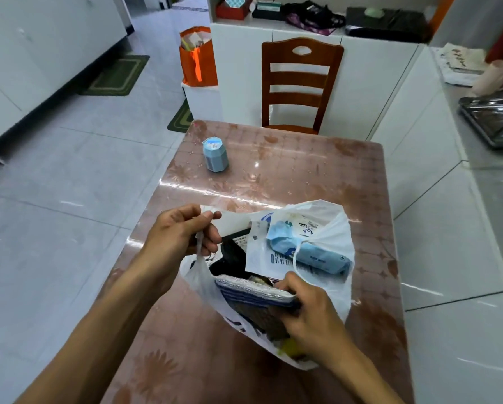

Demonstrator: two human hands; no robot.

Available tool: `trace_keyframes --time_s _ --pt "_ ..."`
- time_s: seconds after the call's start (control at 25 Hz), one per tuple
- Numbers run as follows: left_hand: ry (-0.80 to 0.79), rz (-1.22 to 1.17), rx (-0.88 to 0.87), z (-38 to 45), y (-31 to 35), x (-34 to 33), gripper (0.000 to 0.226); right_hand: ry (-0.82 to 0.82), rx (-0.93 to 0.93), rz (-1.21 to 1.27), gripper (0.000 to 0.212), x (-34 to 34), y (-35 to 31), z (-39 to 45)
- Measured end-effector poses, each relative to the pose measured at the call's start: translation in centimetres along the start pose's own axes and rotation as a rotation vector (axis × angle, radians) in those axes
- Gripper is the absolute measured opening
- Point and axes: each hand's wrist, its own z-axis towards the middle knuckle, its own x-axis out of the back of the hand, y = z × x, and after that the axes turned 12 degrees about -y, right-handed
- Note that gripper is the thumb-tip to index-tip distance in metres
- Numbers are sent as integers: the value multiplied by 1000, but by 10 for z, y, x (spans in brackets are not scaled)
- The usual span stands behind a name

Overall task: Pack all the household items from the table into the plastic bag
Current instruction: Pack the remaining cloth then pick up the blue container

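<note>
A white plastic bag (336,228) lies open on the brown patterned table (302,170). My left hand (180,231) pinches the bag's left handle and holds it up. My right hand (308,313) grips a folded blue-and-white striped cloth (253,293) at the bag's near side, partly inside the bag. Inside the bag lie a light blue wipes pack (311,252), a white printed packet (262,255) and something dark (233,255). A small blue octagonal container (215,154) stands alone on the table's far left part.
A wooden chair (300,83) stands at the table's far edge, white cabinets behind it. An orange bag (198,56) sits on a white box at the back left. A counter with a dark tray (495,118) runs along the right. Tiled floor lies to the left.
</note>
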Motion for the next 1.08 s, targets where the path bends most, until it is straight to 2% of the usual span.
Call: trace_keyframes --time_s 0.12,0.24,0.32,0.4,0.52,0.6,0.68,0.72,0.8,0.92,1.0,1.08 --pt "-18 -2 8 -2 -2 -4 18 77 13 -208 34 -8 2 -6" --pt "-16 4 -7 -4 0 -4 19 11 31 -136 31 -2 -15 -19" --pt "-11 7 -15 -5 1 -5 19 3 63 -321 27 -9 -20 -29" --pt "-20 1 -23 -7 2 -9 20 19 0 -388 27 -23 -14 -32" --pt "-29 -22 -29 -11 2 -16 21 55 -5 -290 26 -38 -12 -18" --pt "-23 -33 -37 -13 1 -16 21 181 26 -224 27 -44 -10 -10" --pt "8 -54 -58 -15 0 -15 20 213 65 -132 23 -47 -3 -11" --pt "21 -68 -67 -15 -2 -14 20 189 70 -115 20 -51 3 -15" --pt "16 -90 -70 -14 -4 -15 20 101 57 -255 23 -55 15 -21" --pt "-37 -36 -61 -13 -6 -13 21 -68 -122 -477 29 -52 6 -22" --pt "-67 43 -49 -13 -4 -8 24 -120 -188 -433 38 -34 -9 -15" --pt "-41 141 -38 -11 -2 2 38 -122 -165 -324 40 -4 -22 -11"
